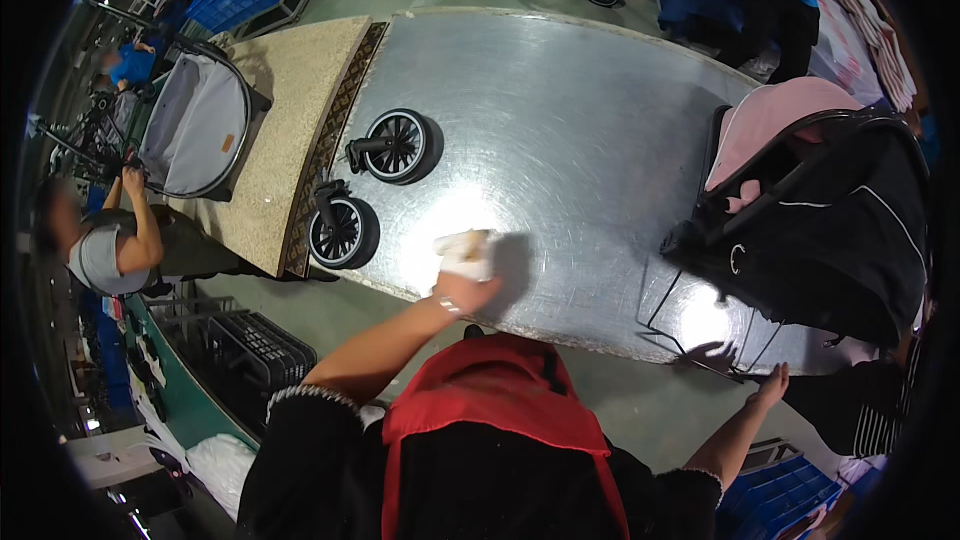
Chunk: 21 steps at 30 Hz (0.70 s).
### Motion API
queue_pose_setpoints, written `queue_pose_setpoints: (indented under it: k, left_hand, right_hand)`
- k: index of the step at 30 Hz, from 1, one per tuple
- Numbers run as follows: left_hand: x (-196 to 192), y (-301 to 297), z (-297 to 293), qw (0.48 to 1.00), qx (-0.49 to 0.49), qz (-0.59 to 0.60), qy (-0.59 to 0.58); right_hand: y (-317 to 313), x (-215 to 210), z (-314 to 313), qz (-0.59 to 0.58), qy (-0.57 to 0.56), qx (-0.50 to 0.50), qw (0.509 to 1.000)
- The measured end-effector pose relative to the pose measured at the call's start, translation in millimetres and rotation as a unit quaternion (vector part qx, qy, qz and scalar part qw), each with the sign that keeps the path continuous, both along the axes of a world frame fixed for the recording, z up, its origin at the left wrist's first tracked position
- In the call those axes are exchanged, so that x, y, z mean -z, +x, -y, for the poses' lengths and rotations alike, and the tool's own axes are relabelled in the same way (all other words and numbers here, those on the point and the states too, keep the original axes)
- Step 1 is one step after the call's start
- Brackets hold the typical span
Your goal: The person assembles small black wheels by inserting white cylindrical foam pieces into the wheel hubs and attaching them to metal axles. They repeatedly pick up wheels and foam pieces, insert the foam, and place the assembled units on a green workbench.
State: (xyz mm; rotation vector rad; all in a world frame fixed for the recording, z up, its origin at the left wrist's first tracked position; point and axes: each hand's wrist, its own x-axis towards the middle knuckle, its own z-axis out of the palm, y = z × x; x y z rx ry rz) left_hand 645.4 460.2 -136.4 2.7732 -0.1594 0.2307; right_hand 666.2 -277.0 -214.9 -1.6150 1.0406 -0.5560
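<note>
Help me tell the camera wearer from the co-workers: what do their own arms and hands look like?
The left sleeve and right sleeve are black and short, edged with pale, braided-looking trim. Both forearms are bare. A light band sits at the wrist of the left hand, which is blurred. The right hand shows no glove or wristband.

Wheels (397, 146) lie left, stroller seat (815, 235) right, on table (570, 130).

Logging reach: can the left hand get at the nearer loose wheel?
Probably yes: only bare metal tabletop shows between the left hand and the nearer wheel, though that hand may hold a blurred pale item.
</note>
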Motion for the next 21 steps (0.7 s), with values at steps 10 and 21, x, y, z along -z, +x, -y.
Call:
queue_pose_setpoints:
  k: [10,21]
  left_hand:
    - [38.4,-77.0,-181.7,0.810,-0.517,-0.271,-0.054]
    - [-3.3,-119.9,-134.9,0.955,-0.237,-0.174,0.032]
  right_hand:
    - [24.0,-164.0,-136.8,0.204,-0.303,0.065,0.929]
    - [45.8,-149.8,-522.0,0.152,-0.344,-0.684,0.625]
